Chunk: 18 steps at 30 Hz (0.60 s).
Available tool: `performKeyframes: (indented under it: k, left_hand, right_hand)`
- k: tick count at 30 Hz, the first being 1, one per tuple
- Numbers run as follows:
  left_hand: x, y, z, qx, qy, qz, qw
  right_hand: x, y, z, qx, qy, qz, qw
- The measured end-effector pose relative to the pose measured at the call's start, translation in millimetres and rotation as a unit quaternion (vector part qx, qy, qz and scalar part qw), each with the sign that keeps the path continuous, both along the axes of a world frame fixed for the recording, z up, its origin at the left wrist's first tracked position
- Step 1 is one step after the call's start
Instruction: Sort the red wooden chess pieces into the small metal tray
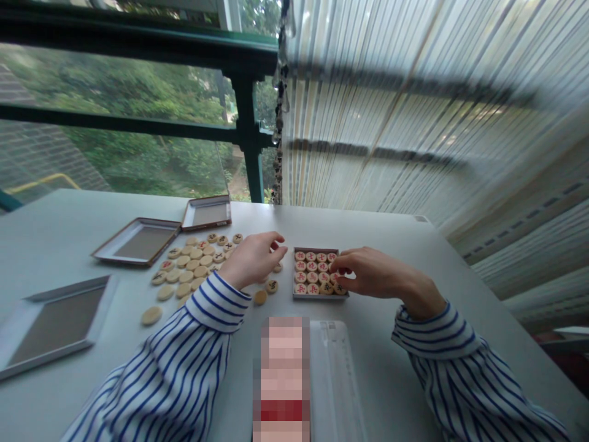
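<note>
A shallow box (321, 297) holds rows of round wooden Chinese chess pieces, most with red characters and the last ones in the nearest row with black. My right hand (375, 273) reaches over its right side, thumb and forefinger apart above the pieces there; I see none lifted between them. My left hand (253, 259) hovers at the right edge of a spread of loose chess pieces (200, 271), fingers bent and apart, holding nothing visible. Under and beside it lie a few pieces, one marked in black (272, 286) and one plain side up (260, 298).
Two brown-rimmed trays (138, 261) (207, 225) lie behind the loose pieces. A larger grey tray (92, 341) is at the left. A translucent plastic case (338, 374) lies in front, beside a pixelated patch. A window railing and a string curtain (391, 123) border the white table (391, 380).
</note>
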<state>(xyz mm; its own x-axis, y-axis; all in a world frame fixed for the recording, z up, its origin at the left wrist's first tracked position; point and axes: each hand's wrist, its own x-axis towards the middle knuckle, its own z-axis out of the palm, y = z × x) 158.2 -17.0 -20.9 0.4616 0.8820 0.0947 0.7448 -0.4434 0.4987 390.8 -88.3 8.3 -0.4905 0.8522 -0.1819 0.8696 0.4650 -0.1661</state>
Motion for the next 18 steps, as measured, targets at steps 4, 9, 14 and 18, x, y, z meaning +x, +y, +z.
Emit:
performKeyframes:
  k: [4, 9, 14, 18]
  left_hand:
    - [-4, 2, 3.6, -0.001, -0.009, 0.008, 1.0]
    - [-9, 4, 7.7, -0.003, -0.018, 0.012, 1.0]
    - [-15, 7, 11.0, -0.006, -0.021, -0.008, 1.0]
    - [-22, 9, 11.2, -0.017, 0.051, -0.047, 0.997]
  right_hand:
    - [-1, 1, -0.8, -0.001, -0.002, 0.002, 1.0]
    - [-3, 1, -1.2, 0.004, -0.01, 0.001, 1.0]
    - [-4, 2, -3.5, 0.043, -0.021, -0.009, 0.999]
    - [-6, 4, -6.9, 0.091, -0.017, -0.022, 0.995]
